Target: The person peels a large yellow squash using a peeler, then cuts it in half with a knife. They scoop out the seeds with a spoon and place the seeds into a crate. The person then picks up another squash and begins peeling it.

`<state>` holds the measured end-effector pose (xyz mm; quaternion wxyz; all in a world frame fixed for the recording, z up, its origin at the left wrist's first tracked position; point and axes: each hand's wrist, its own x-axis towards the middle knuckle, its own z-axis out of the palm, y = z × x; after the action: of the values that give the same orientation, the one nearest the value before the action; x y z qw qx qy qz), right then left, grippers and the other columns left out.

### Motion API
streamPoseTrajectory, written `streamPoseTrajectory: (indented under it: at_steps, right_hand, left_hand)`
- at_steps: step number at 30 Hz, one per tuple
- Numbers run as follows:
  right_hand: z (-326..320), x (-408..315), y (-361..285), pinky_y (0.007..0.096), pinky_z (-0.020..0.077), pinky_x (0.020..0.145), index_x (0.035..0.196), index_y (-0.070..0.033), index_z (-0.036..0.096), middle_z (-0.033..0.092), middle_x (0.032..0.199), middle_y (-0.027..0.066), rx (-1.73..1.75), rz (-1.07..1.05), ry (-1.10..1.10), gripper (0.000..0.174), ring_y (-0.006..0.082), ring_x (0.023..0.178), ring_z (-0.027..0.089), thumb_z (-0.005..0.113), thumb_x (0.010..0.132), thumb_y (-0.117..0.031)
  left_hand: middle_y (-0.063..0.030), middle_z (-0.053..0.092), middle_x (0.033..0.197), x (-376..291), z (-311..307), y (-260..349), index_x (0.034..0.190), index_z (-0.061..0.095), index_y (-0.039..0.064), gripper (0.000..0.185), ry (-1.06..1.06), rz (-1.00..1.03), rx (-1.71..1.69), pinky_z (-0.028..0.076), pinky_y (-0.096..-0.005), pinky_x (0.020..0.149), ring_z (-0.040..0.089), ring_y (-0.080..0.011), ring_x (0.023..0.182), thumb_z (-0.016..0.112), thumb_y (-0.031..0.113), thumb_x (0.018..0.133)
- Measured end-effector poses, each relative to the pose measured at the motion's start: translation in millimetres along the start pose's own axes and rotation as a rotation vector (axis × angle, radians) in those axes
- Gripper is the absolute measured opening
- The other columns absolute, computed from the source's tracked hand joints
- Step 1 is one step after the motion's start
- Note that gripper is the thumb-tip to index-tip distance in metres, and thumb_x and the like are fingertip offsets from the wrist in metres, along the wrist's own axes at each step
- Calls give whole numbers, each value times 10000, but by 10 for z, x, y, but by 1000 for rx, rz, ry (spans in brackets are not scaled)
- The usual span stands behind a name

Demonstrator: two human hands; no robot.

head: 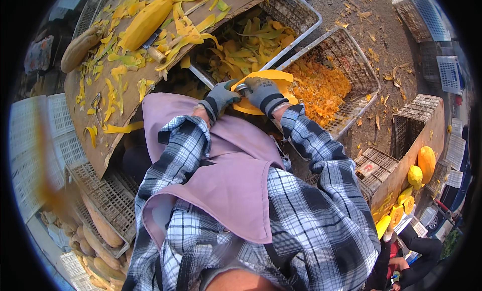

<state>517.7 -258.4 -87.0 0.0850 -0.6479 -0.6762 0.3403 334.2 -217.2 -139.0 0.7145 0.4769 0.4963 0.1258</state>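
A hollowed piece of peeled orange pumpkin [250, 108] is held over my lap, beside the crates. My left hand [222, 97], in a grey work glove, grips its near left edge. My right hand [263, 92], gloved alike, is closed around a shiny metal tool [241, 87], probably a scoop or scraper, mostly hidden by the fingers. The tool lies at the pumpkin's rim, between both hands. Just beyond my right hand, a dirty plastic crate [354, 46] holds stringy orange pulp and seeds [320, 89]. To its left, another crate [301, 40] contains yellow-green peelings [244, 46].
A board [86, 114] at left bears peelings, a peeled pumpkin [147, 24], an unpeeled one [81, 48] and a wooden-handled tool [156, 54]. Whole pumpkins [101, 249] lie lower left. At right, another person [399, 253] is beside a board with peeled pumpkins [426, 165].
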Motion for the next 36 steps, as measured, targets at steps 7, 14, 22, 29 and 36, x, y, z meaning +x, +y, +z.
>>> streamPoseTrajectory:
  at_steps: [7, 14, 22, 29, 36]
  right_hand:
    - [-179, -518, 729, 468, 502, 838, 1090, -90, 667, 696, 1000, 195, -23, 301, 275, 451, 380, 946, 655, 492, 936, -476]
    - [289, -868, 1104, 387, 578, 825, 1192, -31, 591, 649, 1079, 91, 1596, 559, 280, 280, 213, 978, 650, 596, 913, -51]
    - [256, -401, 947, 268, 528, 721, 1059, 45, 631, 681, 961, 105, 1338, 428, 694, 233, 169, 800, 657, 667, 834, -6]
    - [-191, -361, 724, 289, 521, 741, 1028, 26, 684, 696, 937, 102, 864, 342, 547, 279, 169, 825, 667, 708, 815, -153]
    - [-469, -773, 215, 288, 506, 478, 1064, 20, 635, 684, 787, 112, 872, 554, 147, 336, 157, 541, 637, 609, 903, -273]
  left_hand:
    - [-120, 671, 994, -12, 108, 10, 1264, 570, -89, 546, 186, -90, -126, 512, -247, 733, 633, -187, 796, 556, -110, 718]
    - [-95, 662, 923, 41, 205, 14, 1242, 595, -55, 461, 186, -90, -157, 505, -252, 699, 609, -175, 736, 589, -59, 781]
    - [-131, 681, 828, -20, 291, 579, 976, 693, -8, 569, 78, -64, 702, 483, -343, 727, 636, -247, 767, 615, 543, 857]
    - [-188, 693, 965, 174, 326, 607, 1067, 685, 102, 373, 81, 205, 948, 500, -430, 817, 652, -358, 926, 599, 393, 851]
    - [-197, 691, 964, 168, 538, 462, 1027, 669, 33, 390, 284, 143, 870, 503, -447, 820, 658, -365, 906, 588, 374, 854]
